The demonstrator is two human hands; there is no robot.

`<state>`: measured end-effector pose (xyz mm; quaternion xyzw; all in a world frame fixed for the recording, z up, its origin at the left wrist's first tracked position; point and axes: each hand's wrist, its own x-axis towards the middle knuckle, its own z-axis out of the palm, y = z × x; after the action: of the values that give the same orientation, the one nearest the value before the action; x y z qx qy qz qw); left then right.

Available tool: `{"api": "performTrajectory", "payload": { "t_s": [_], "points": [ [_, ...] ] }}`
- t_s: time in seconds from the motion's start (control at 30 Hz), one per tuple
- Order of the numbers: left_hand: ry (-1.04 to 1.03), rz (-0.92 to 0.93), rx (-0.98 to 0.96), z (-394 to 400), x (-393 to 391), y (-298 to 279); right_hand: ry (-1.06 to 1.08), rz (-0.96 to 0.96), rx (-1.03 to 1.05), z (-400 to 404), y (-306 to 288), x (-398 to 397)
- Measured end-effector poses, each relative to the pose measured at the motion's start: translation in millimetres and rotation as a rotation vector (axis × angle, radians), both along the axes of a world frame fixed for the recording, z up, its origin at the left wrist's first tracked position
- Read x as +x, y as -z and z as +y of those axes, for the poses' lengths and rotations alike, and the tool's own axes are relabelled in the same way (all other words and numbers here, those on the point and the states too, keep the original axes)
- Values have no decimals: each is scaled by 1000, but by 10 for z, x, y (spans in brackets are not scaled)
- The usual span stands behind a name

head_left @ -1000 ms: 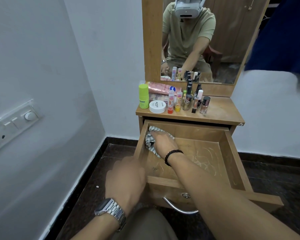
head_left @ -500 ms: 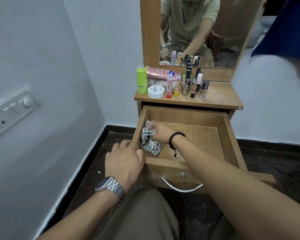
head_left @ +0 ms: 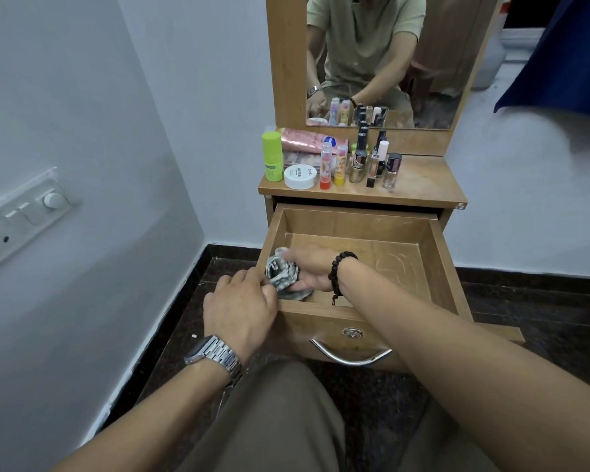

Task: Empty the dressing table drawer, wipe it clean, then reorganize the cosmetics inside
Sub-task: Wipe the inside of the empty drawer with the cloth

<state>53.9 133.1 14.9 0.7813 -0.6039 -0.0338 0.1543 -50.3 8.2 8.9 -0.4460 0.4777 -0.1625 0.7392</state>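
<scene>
The person is wiping the inside of the drawer [head_left: 433, 264], which is standing pulled out and holding nothing but the cloth [head_left: 281, 275]. The right hand [head_left: 309, 270] is closing around the bunched cloth at the drawer's front left corner, pressing it down against the floor where it meets the left wall. The left hand [head_left: 241, 306] is resting on the top edge of that same corner, fingers curled over the rim and touching the cloth; whether it is pinching the cloth or only steadying the drawer cannot be told.

The cosmetics [head_left: 338, 163] are standing in a cluster on the left half of the tabletop [head_left: 423, 185], well apart from the drawer, so the emptying looks done and the reorganizing not yet begun.

To do this step well, the cloth likely needs pushing right into the corner seam, where dust tends to gather, then drawing along the front wall toward the right corner. Pale scuffs are showing on the floor toward the right side, which probably wants firmer passes. Spreading the cloth flatter would cover more wood per stroke, and keeping a hand on the rim should stop the drawer sliding inward.
</scene>
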Motion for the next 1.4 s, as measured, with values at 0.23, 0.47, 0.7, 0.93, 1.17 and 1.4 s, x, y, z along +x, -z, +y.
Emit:
{"api": "performTrajectory", "payload": {
  "t_s": [0.23, 0.47, 0.7, 0.93, 1.17, 1.4],
  "points": [
    [-27, 63, -10, 6, -19, -41, -217, 324, -94, 42, -84, 67],
    [-44, 85, -41, -3, -25, -33, -153, 352, -159, 97, -63, 100],
    [-30, 54, -33, 5, -20, -38, -6, 165, -54, 42, -137, -4],
    [-28, 54, -28, -7, -9, -36, -58, 716, -1087, -190, -322, -139],
    [-11, 48, -28, -12, -19, -39, -558, 886, -872, -179, 6, -129],
    [-21, 24, -24, -22, 19, 5, -684, 1064, -1172, -42, 48, 35]
  ]
}}
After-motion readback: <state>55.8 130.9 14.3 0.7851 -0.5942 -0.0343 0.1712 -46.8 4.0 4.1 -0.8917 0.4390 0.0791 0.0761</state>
